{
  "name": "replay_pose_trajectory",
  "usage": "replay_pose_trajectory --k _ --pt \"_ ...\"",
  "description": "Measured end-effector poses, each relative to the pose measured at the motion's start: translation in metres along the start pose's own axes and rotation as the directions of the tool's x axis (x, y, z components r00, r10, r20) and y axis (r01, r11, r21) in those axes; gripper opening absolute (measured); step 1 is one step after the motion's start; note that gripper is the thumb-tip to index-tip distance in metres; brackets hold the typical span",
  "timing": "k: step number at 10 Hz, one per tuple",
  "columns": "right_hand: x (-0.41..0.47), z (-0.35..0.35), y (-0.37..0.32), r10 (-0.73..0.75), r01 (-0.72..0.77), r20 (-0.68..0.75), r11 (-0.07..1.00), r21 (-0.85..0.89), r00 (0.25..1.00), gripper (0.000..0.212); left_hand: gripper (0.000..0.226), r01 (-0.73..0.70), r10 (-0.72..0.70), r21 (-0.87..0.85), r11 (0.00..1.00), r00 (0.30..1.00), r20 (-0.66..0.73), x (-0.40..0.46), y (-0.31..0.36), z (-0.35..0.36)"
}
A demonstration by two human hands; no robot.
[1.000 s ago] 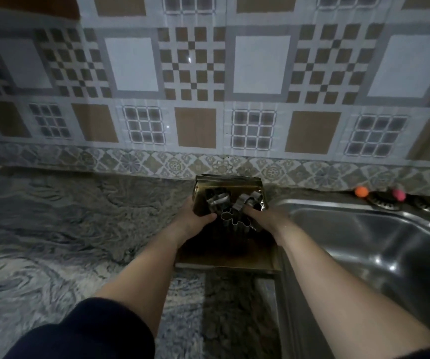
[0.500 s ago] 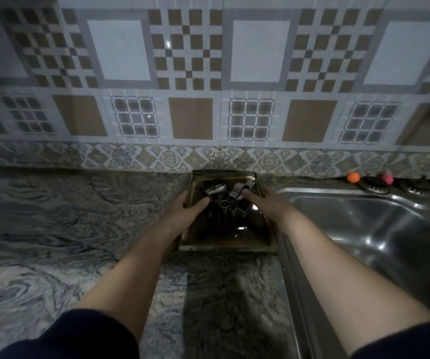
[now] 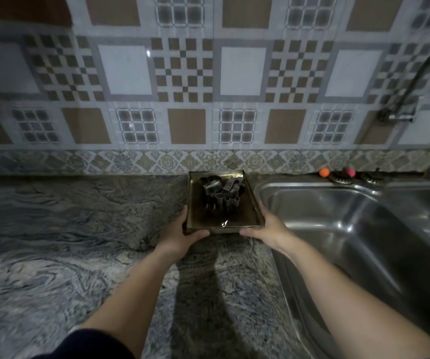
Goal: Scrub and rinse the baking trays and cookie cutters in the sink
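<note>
A dark rectangular baking tray (image 3: 234, 221) sits on the marbled counter just left of the steel sink (image 3: 338, 229). Several metal cookie cutters (image 3: 221, 194) lie piled in its far half. My left hand (image 3: 182, 235) grips the tray's near left corner, thumb along the front edge. My right hand (image 3: 270, 229) grips the near right corner the same way. Whether more trays are stacked under it cannot be seen.
The marbled counter (image 3: 66, 242) spreads out to the left. A curved tap (image 3: 410, 81) is mounted on the tiled wall above the sink's far right. An orange ball (image 3: 324, 172) and a pink ball (image 3: 350, 172) sit on the sink's back ledge.
Both hands have drawn back from the cookie cutters inside the tray to its near corners and now grip the tray. The camera has tilted up and pulled back.
</note>
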State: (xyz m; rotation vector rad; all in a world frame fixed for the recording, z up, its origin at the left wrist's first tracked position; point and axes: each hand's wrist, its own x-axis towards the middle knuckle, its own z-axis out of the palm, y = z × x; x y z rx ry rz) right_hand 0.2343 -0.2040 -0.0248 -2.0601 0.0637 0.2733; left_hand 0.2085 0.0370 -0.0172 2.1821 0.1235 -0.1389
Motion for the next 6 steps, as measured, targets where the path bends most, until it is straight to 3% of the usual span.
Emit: replay_pose_trajectory --k 1,3,5,6 --pt "0.002 0.005 -0.010 -0.009 0.005 -0.076 0.998 -0.058 0.997 0.118 0.099 -0.010 0.012 0.035 0.999 0.999 -0.039 0.008 0.003 0.003" --pt "0.010 0.006 -0.020 -0.017 0.002 -0.120 0.992 -0.124 0.993 0.103 0.093 -0.016 0.018 0.019 1.000 0.996 -0.087 0.025 0.005 0.006" --pt "0.004 0.002 -0.030 -0.013 -0.008 -0.111 0.984 -0.179 0.994 0.105 0.100 0.028 -0.022 0.121 0.992 0.998 -0.054 0.026 0.012 0.001" --pt "-0.012 0.002 -0.028 -0.091 0.066 -0.108 0.973 -0.222 0.990 0.109 0.108 0.050 -0.038 0.243 0.969 0.998 -0.054 0.012 0.016 0.004"
